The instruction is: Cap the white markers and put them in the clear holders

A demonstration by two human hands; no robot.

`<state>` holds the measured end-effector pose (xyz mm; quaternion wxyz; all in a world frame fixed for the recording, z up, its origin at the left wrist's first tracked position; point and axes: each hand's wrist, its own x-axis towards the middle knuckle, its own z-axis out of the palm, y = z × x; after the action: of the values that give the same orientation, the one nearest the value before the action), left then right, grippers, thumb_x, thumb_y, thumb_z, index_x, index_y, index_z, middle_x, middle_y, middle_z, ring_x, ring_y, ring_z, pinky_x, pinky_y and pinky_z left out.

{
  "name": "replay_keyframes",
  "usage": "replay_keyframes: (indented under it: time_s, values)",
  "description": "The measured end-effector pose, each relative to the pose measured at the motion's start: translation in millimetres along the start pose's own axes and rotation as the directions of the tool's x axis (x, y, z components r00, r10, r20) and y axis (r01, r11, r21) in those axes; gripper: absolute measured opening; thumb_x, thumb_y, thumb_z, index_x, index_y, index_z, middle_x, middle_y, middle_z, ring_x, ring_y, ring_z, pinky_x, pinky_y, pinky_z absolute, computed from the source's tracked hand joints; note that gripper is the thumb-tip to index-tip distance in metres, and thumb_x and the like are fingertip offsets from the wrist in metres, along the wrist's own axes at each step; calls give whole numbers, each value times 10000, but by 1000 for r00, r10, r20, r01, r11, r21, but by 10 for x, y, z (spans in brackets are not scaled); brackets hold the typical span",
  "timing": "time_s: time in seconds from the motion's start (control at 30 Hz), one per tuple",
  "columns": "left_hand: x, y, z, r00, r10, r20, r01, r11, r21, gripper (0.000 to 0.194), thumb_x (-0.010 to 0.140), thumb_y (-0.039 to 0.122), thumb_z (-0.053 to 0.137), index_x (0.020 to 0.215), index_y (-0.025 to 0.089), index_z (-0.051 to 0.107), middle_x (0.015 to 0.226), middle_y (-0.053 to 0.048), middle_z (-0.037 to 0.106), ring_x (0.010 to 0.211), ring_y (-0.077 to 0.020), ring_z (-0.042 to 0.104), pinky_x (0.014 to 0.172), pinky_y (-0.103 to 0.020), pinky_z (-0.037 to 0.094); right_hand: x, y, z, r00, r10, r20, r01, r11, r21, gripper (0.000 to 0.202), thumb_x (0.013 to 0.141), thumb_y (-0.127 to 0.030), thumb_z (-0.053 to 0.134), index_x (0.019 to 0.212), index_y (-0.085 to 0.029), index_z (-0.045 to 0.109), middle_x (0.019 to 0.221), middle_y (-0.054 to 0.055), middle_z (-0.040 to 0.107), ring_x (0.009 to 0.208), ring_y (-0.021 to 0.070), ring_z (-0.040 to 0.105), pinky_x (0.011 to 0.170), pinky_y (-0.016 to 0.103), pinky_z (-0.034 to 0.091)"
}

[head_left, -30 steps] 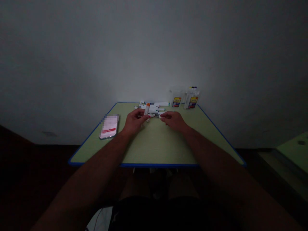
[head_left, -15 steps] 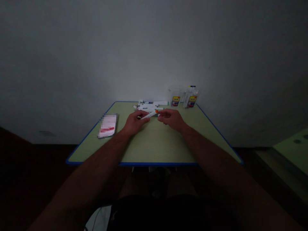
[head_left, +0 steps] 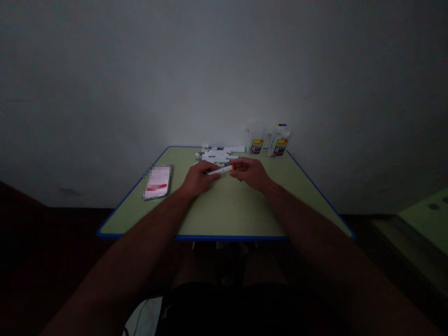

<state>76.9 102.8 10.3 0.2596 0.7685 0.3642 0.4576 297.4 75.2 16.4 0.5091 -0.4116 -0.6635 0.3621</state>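
Between my hands, above the middle of the table, is a white marker (head_left: 224, 170) with an orange end. My left hand (head_left: 201, 178) is closed around its white body. The fingers of my right hand (head_left: 249, 171) pinch the orange end, hiding part of it. Just behind my hands lies a pile of white markers (head_left: 217, 158), some with green ends; my fingers cover the nearest ones.
A phone (head_left: 157, 182) with a lit, blurred screen lies at the left. Two clear plastic cases with yellow labels stand at the back right; the right case (head_left: 279, 142) holds several markers. The table (head_left: 227, 210) has a blue edge and stands near a grey wall (head_left: 224, 70).
The marker has tilted closer to level, and its orange end has moved right and slightly down into my right fingers. My hands have otherwise hardly moved.
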Motion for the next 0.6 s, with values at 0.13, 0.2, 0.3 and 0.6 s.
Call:
replay_keyframes:
  time_s: [0.13,0.2,0.3,0.6]
  values:
    - [-2,-12,-2,1000,27,6,-27,999,36,179,728,227,794,906,217,787,910,-45,752,836,-185,652,789,-329,490,6,-6,-3,1000,-6,1,6,1000,12,364,641,-319,810,976,-184,764,713,-10,666,541,87,537,481,230,421]
    - [-5,-2,-3,999,30,12,-31,997,64,187,731,229,786,917,209,786,916,-47,757,838,-183,653,790,-328,493,11,-7,-2,1000,-17,-7,17,1000,25,324,633,-316,815,923,-181,760,667,-25,644,521,85,529,472,228,417]
    - [-12,34,-5,1000,12,21,-15,993,117,199,745,243,774,938,194,783,925,-51,761,828,-179,646,774,-322,493,19,1,-6,1000,-23,-18,24,999,37,274,639,-318,811,869,-182,746,614,-38,621,486,84,519,452,225,406]
    - [-19,58,-45,991,-133,8,129,973,189,300,752,275,764,1037,179,762,948,-42,756,805,-175,635,752,-313,474,68,73,-157,972,114,-206,-80,983,164,239,650,-290,793,838,-184,691,599,-34,636,453,95,524,428,230,432]
